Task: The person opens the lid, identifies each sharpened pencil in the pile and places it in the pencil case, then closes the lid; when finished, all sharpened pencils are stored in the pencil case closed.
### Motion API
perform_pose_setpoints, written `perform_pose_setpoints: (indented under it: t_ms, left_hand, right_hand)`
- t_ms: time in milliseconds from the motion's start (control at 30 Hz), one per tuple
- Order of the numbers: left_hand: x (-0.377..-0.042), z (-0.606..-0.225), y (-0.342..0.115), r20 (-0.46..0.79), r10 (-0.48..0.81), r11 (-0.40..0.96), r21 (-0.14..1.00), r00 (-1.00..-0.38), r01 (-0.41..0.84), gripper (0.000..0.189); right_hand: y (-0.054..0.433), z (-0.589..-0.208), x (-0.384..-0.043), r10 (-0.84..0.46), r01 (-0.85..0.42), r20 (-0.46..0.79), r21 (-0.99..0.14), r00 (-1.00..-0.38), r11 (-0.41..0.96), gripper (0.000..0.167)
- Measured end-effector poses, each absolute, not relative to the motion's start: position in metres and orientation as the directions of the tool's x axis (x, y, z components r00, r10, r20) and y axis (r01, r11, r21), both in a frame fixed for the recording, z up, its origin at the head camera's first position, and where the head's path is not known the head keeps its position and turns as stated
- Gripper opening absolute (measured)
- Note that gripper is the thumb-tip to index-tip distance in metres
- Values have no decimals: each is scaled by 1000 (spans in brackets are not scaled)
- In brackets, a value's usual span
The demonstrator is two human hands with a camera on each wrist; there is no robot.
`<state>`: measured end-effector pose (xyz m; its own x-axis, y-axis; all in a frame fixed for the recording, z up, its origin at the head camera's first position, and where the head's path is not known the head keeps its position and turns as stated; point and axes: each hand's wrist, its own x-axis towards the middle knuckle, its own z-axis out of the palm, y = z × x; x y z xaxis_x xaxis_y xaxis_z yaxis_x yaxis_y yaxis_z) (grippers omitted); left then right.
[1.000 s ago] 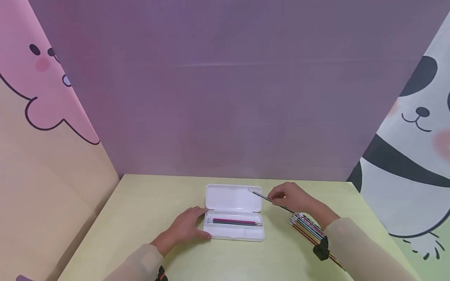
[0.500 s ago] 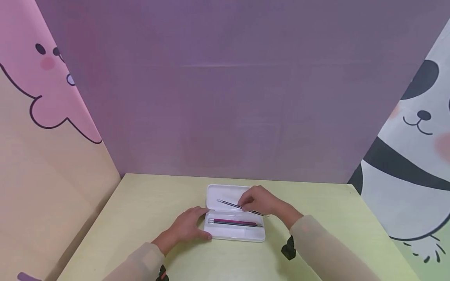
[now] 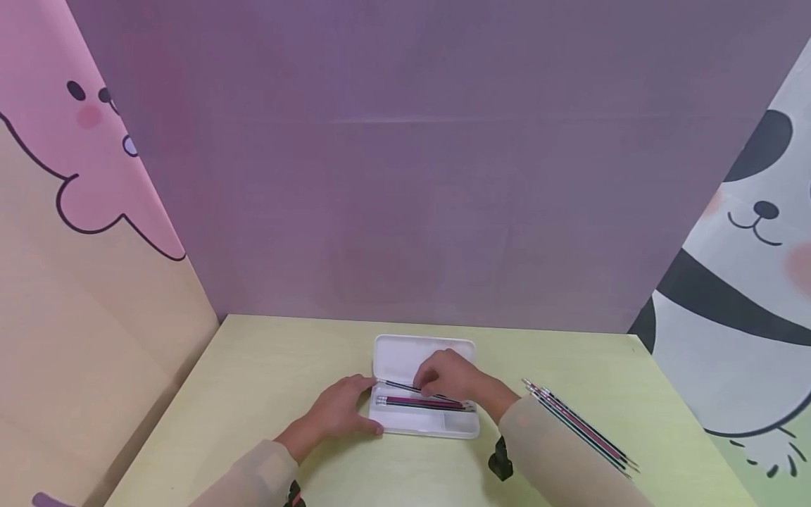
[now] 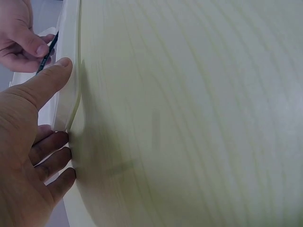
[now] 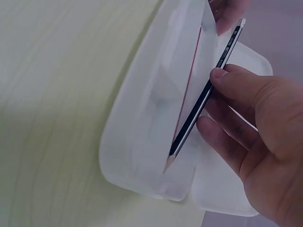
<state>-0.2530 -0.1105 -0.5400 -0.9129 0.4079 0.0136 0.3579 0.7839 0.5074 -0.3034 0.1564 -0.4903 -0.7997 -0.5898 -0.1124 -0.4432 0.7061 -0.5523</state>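
A white pencil case (image 3: 405,424) lies opened flat on the table, its lid (image 3: 395,352) folded toward the back. Inside its tray are a magenta pencil and a dark pencil (image 3: 418,405), side by side. My right hand (image 3: 448,373) pinches a black-and-silver striped pencil (image 5: 201,101) between thumb and fingers. That pencil slants low over the back of the tray, eraser end to the left, sharpened tip to the right. My left hand (image 3: 342,408) rests at the case's left end, thumb along the front rim and fingers spread toward the hinge.
Several loose pencils (image 3: 586,429) lie in a slanted bundle on the pale yellow table (image 3: 285,352), partly behind my right sleeve. A purple panel (image 3: 405,211) rises at the table's back edge, with cartoon-printed panels on both sides.
My right hand has carried the striped pencil left from the bundle and lowered it from above the lid to the tray. My left hand has stayed at the case's left end.
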Motion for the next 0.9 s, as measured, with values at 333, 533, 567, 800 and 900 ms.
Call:
perform_pose_setpoints:
  t_ms: [333,533,567,800,900]
  left_hand:
    - [-252,-538,-110,22,409,781,509,-912,362,92]
    - [-251,-538,-110,26,411,773,519,-911,364,92]
    - [-251,-537,-110,26,412,773,520,-911,364,91]
    - [-250,-538,-111,27,412,774,517,-911,365,92]
    - [-251,-539,-111,26,412,776,513,-911,366,92]
  right_hand:
    - [152,-498,-295,-568,-487,-60,-444,-821,752,11]
    - [149,-501,-292,-581,-537,-14,-361,-814,762,12]
    - [148,-502,-292,-583,-542,-12,-352,-812,763,11]
    - [151,-503,-293,-600,-553,-28,-356,-800,753,8]
    - [153,-503,-294,-605,-545,-40,-392,-795,742,6]
